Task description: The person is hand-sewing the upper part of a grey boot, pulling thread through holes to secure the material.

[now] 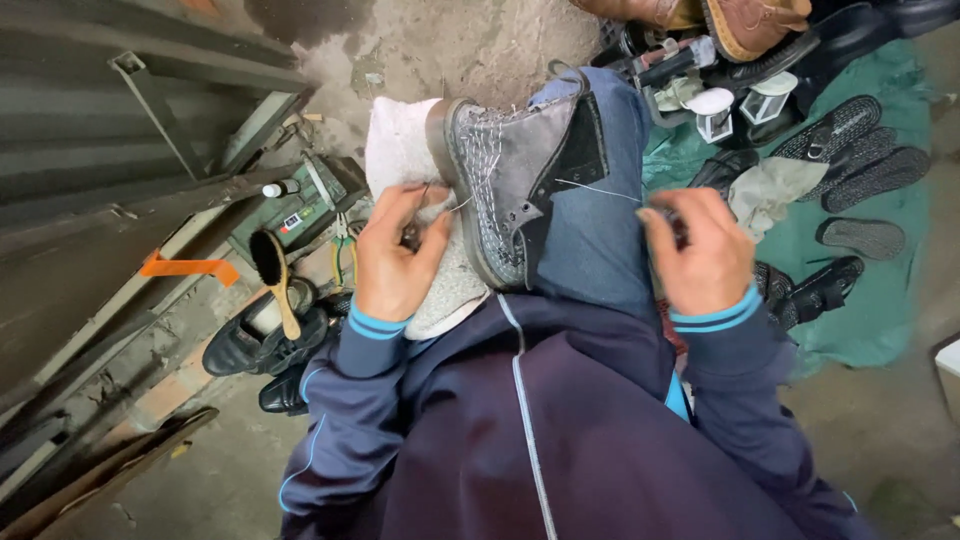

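A grey ankle boot (515, 175) lies on its side across my lap, its sole edge turned left, resting on a white cloth (405, 150) and my blue jeans (600, 230). White stitches run along the sole seam. My left hand (395, 250) pinches a small tool or needle at the sole edge near the boot's heel. My right hand (700, 250) sits to the right of the boot, fingers closed on a thin white thread (598, 190) that stretches tight from the boot's side.
A shoe brush (275, 275) lies on black shoes (255, 340) at lower left, beside a green box (300, 205) of tools. Black soles and shoes (850, 150) lie on a green cloth at right. Metal shutters (90, 150) stand at left.
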